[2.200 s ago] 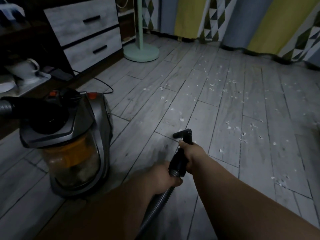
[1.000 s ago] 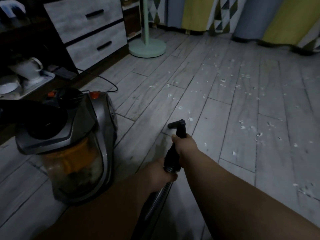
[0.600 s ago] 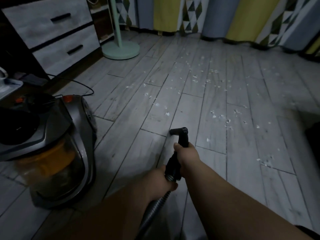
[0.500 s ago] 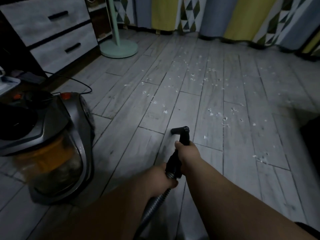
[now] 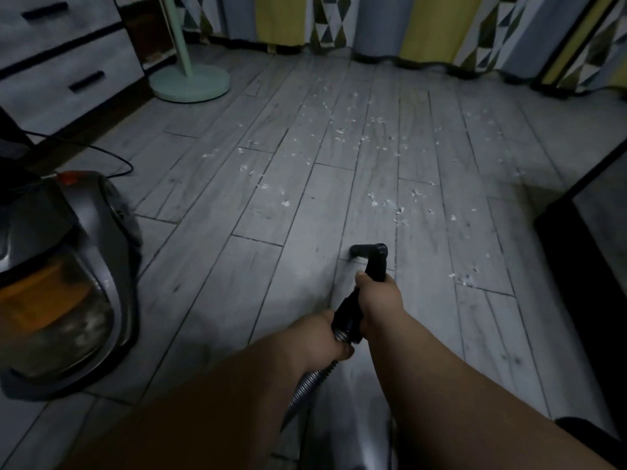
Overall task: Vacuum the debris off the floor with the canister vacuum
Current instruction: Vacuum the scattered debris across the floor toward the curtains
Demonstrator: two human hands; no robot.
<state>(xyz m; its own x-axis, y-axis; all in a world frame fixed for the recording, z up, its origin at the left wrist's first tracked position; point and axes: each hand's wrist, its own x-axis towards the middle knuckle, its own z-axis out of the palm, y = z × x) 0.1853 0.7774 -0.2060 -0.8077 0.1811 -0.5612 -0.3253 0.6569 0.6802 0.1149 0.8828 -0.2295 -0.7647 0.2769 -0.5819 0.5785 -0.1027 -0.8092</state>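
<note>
The canister vacuum at nine o'clock is cut by the left edge, its top lost in shadow. The hose vanishes behind the left forearm toward six o'clock. The left hand, round the hose, and the right hand, round the nozzle, hide most of their fingers. Whether the nozzle's mouth touches the floor cannot be told. The debris toward twelve o'clock is too small to identify. The top edge crops the green stand at eleven o'clock.

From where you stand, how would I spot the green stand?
Find the drawer unit at the far left. Right of it, before the curtains, a round base sits on the floor. It alone is mint green, with a thin pole rising from it.
</note>
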